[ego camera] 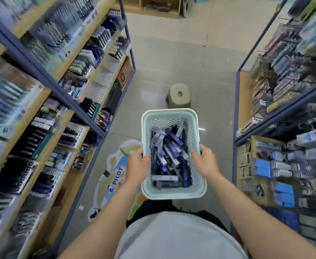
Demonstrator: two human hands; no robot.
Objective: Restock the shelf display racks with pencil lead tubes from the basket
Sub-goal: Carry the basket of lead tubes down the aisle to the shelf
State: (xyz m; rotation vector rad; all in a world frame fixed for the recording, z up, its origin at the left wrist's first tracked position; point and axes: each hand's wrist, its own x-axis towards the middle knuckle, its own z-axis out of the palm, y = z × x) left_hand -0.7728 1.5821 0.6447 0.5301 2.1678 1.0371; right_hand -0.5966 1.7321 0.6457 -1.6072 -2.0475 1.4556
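Closest to me is my grey shirt [179,238], with both bare forearms reaching out from either side of it. My left hand [137,166] grips the left side of the basket [172,195], thumb hooked over the rim and pointing in, the other fingers curled down the outer wall where I can't see their tips. My right hand [204,161] holds the right side the same way, thumb over the rim and the fingers wrapped round the outside. Between them I hold the pale, perforated basket in front of my waist, above the floor, long side pointing away from me.

The pencil lead tubes [169,157] lie inside it in a loose heap, dark blue ones and grey ones crossing each other at all angles, well below the rim.

Under my left forearm a floor sticker [116,176] printed with PILOT lies flat on the tiles. Just beyond the far end of the basket a small grey-green stool [178,95] stands in the aisle.

The left shelf unit [41,71] runs along beside me, packed with pens and refills too blurred to read; partway down it sit white perforated racks [104,78]. The right shelf unit [284,111] is crowded with hanging packets, also blurred. At the aisle's far end is a low wooden cabinet [159,6].
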